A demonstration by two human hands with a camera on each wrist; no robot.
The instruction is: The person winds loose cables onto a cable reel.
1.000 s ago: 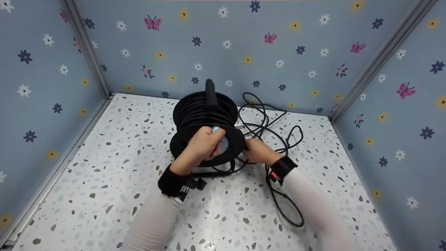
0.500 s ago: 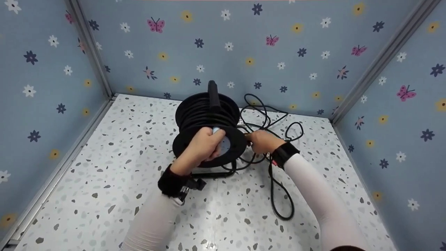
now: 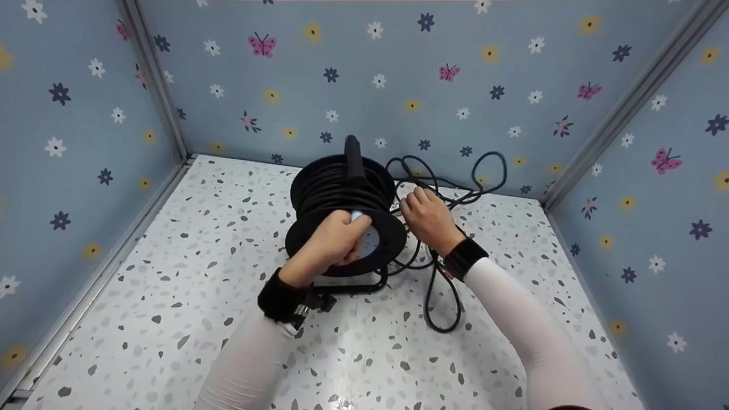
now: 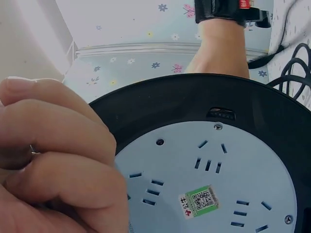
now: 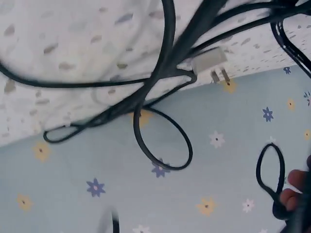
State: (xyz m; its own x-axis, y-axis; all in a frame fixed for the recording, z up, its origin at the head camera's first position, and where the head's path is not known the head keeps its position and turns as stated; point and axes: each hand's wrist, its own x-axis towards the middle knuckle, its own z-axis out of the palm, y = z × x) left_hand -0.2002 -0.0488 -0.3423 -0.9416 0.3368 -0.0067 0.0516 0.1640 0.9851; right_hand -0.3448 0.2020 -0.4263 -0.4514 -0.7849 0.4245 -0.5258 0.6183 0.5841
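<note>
A black cable reel [image 3: 342, 191] stands on its stand in the middle of the speckled floor, with its pale socket plate [image 4: 209, 170] facing me. My left hand [image 3: 333, 242] grips the light blue knob [image 3: 356, 216] on the front flange. My right hand [image 3: 427, 216] is raised just right of the reel and pinches the loose black cable [image 3: 441, 302]. The cable runs from that hand down to a loop on the floor and back into a tangle behind. The right wrist view shows the cable's white plug [image 5: 209, 62] lying near the back wall.
Blue walls with flowers and butterflies close in the left, back and right sides. Tangled cable loops [image 3: 484, 171] lie by the back wall, right of the reel. A metal post [image 3: 626, 97] stands in the back right corner.
My right hand rose from low beside the front flange to the reel's upper right, drawing cable with it. The floor loop shrank and slid towards the reel. The left hand kept its grip.
</note>
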